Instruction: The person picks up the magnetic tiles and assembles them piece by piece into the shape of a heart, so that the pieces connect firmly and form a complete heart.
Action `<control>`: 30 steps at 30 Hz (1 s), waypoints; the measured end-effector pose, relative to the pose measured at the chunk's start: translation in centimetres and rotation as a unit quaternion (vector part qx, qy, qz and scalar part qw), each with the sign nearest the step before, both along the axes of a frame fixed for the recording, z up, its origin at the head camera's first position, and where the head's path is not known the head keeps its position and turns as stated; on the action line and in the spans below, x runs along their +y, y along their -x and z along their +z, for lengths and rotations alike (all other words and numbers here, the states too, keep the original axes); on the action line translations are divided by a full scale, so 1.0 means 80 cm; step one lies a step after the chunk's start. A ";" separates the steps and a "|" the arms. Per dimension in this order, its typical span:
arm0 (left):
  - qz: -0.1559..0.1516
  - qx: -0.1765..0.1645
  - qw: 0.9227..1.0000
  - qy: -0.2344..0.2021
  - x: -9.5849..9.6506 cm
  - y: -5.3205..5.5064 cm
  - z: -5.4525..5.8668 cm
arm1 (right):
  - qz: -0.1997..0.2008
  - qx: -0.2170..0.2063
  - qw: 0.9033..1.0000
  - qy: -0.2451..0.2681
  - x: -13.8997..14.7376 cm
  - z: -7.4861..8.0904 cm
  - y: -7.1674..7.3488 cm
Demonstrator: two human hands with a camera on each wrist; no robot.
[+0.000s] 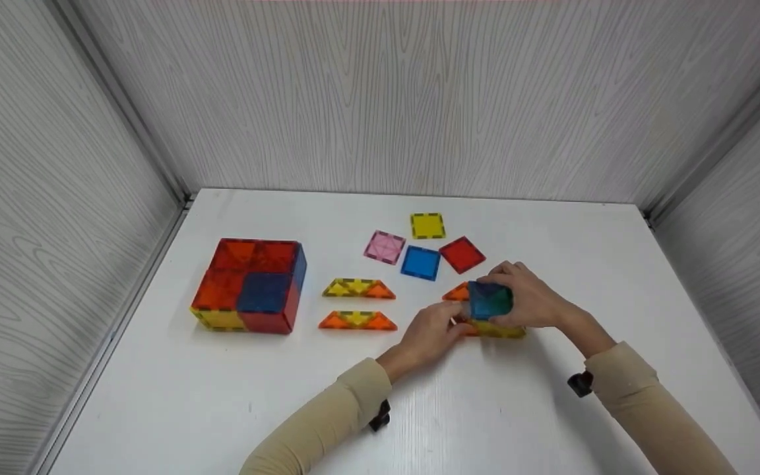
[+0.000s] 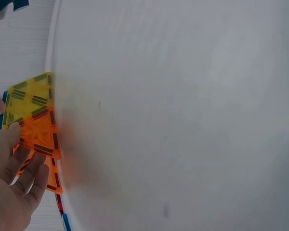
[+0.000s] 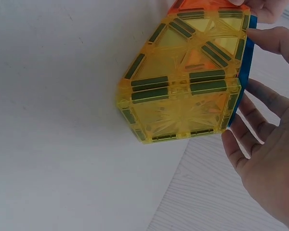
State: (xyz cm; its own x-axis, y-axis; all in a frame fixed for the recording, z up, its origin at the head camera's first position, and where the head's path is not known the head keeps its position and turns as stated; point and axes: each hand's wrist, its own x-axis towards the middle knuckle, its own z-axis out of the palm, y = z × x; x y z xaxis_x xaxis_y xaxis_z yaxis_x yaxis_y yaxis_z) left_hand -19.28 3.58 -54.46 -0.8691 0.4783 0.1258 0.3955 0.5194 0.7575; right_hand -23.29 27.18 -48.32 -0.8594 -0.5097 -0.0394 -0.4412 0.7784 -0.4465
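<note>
My right hand (image 1: 528, 297) holds a blue square magnetic tile (image 1: 485, 303) across its edges, thumb on the near side and fingers on the far side. The blue tile lies along the upper edges of upright yellow tiles (image 3: 180, 115), which form a slanted-sided shape in the right wrist view. At the left end of this shape, my left hand (image 1: 429, 333) grips an orange triangular tile (image 2: 38, 132) between thumb and fingers. Behind the blue tile another orange tile (image 1: 457, 292) shows, partly hidden by the hands.
A red, blue and yellow tile box (image 1: 274, 264) stands on the left. Two yellow-orange tile strips (image 1: 357, 320) lie between it and my left hand. Further back are loose squares: pink (image 1: 384, 247), yellow (image 1: 427, 225), blue (image 1: 421, 262) and red (image 1: 462, 254). Panels wall the white table (image 1: 156, 396).
</note>
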 end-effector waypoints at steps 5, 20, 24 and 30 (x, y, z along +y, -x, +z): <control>0.003 -0.009 1.000 0.003 -0.002 0.000 0.002 | -0.021 -0.012 1.000 0.017 0.007 -0.004 -0.005; 0.118 0.009 0.993 0.018 -0.008 0.047 0.021 | -0.054 -0.034 0.993 0.097 0.049 -0.024 -0.014; 0.159 0.026 0.986 0.049 -0.002 0.063 0.019 | -0.056 -0.033 0.993 0.103 0.056 -0.024 -0.018; 0.218 0.028 0.964 0.148 0.007 0.089 0.015 | -0.066 -0.029 0.992 0.103 0.073 -0.026 -0.028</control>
